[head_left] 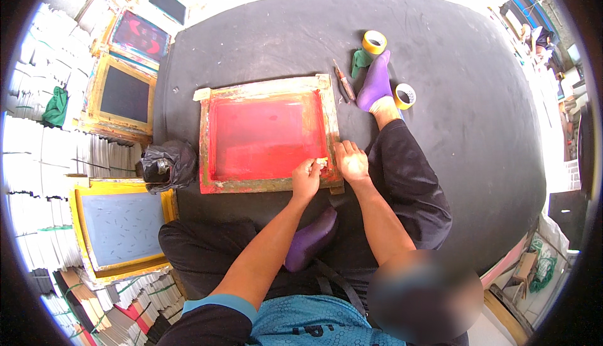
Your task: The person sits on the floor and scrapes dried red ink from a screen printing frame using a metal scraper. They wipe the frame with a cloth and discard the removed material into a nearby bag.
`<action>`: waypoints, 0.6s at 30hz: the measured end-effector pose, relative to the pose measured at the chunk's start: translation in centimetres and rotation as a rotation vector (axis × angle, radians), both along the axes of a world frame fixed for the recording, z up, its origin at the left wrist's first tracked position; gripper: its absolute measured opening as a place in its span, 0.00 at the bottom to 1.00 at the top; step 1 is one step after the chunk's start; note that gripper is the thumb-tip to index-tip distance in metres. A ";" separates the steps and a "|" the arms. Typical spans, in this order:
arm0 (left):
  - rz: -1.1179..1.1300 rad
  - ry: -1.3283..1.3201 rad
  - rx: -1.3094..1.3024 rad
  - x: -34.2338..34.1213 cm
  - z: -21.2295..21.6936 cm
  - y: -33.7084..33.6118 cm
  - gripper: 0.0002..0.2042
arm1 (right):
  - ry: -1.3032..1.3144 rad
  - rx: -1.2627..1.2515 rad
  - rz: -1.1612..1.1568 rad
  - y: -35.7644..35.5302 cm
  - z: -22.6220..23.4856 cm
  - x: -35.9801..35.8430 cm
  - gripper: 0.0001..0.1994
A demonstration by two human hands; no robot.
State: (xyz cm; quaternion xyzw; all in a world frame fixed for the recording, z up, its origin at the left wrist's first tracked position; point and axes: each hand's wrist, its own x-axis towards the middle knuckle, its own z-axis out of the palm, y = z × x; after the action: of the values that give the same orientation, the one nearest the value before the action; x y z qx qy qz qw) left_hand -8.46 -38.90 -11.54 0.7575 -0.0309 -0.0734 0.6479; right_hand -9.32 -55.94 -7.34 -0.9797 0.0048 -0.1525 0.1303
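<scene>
A wooden screen-printing frame point(267, 188) with red-stained mesh point(267, 135) lies on the black surface in front of me. My left hand point(306, 179) is over its lower right corner, fingers pinched on a small crumpled pale-yellow scrap point(322, 162). What the scrap is made of is too small to tell. Against the outer right edge of the frame, my right hand point(352, 160) has its fingers curled onto the wooden bar. Past the frame's upper right corner lie a slim pointed tool point(336, 70) and a dark-handled tool point(346, 88).
Two yellow tape rolls point(374, 42) point(405, 96) and a green cloth point(361, 61) lie around my purple-socked foot point(376, 81). A black plastic bag point(168, 165) sits left of the frame. More screen frames point(78, 211) and paper stacks point(38, 167) line the left side.
</scene>
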 end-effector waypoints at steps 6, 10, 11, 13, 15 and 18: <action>-0.046 -0.078 0.062 -0.1 0.8 -0.1 0.10 | -0.007 0.093 -0.010 0.0 -0.1 1.1 0.05; -0.036 -0.077 0.086 -0.4 2.1 -0.4 0.10 | 0.008 0.128 -0.006 -0.7 0.0 1.7 0.03; -0.037 -0.109 0.105 -0.5 2.7 -0.6 0.10 | 0.009 0.154 -0.013 -1.1 0.1 1.9 0.03; -0.038 -0.147 0.127 -0.4 3.1 -0.7 0.11 | -0.047 0.206 -0.029 -1.8 0.8 2.8 0.03; -0.030 -0.160 0.140 -0.2 2.3 -0.3 0.12 | -0.162 0.263 -0.039 -2.1 2.6 4.6 0.05; -0.018 -0.157 0.217 -0.2 1.7 -0.4 0.14 | -0.167 0.296 -0.075 -2.8 5.1 6.4 0.03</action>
State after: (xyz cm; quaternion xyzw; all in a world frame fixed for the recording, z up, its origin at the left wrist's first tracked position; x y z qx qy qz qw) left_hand -8.65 -39.25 -9.89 0.8262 -0.0803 -0.0227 0.5571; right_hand -2.93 -58.72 -2.24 -0.9328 0.0531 -0.2359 0.2672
